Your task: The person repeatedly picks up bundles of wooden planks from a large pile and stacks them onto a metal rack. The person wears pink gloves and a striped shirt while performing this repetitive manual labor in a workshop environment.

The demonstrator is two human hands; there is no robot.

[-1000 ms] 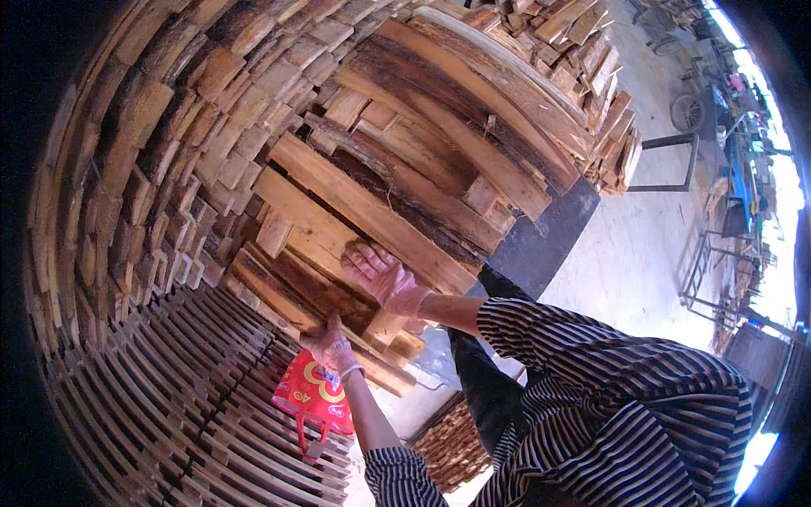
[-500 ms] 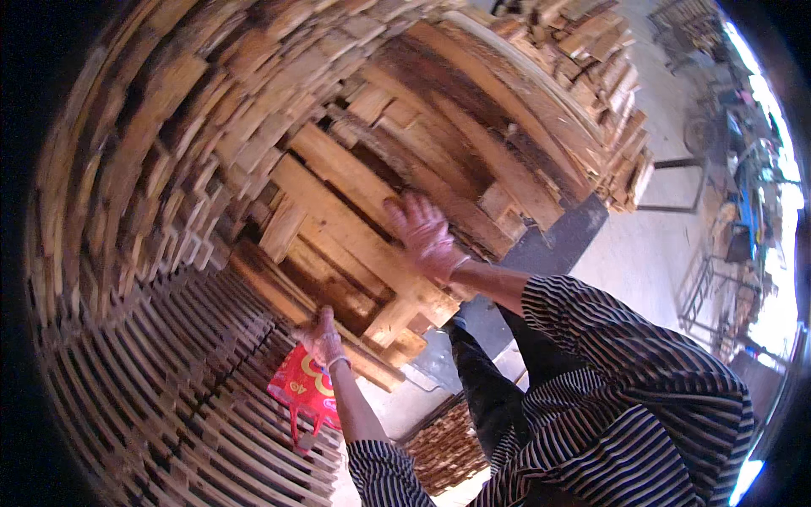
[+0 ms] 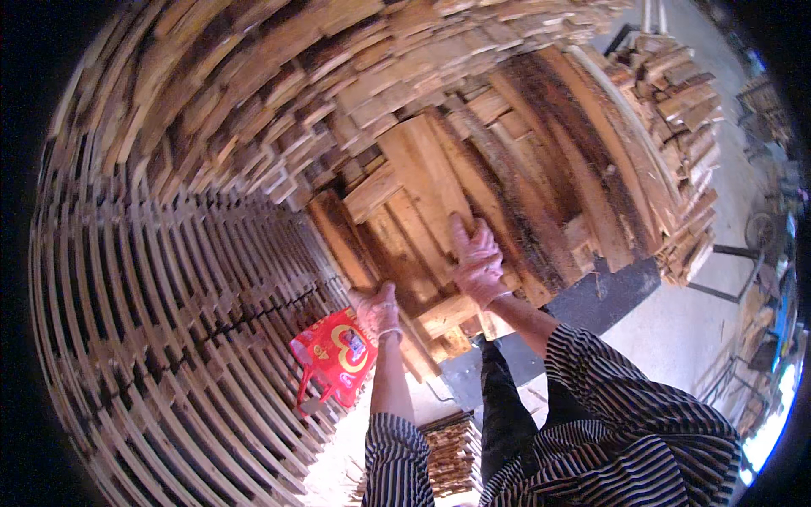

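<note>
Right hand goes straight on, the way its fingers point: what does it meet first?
Likely the wide, flat, pale-brown wooden board running ahead of the right hand. The fingers look on or just over it; depth is unclear. Past its far end: the stacked brown wooden planks.

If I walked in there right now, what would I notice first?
Probably the bright red bag with yellow shapes, left of centre and low, just below the person's pink-gloved left hand. Next, perhaps, the long brown wooden boards across the middle, where the pink-gloved right hand is. The curving rows of thin wooden slats filling the left side stand out too.
</note>
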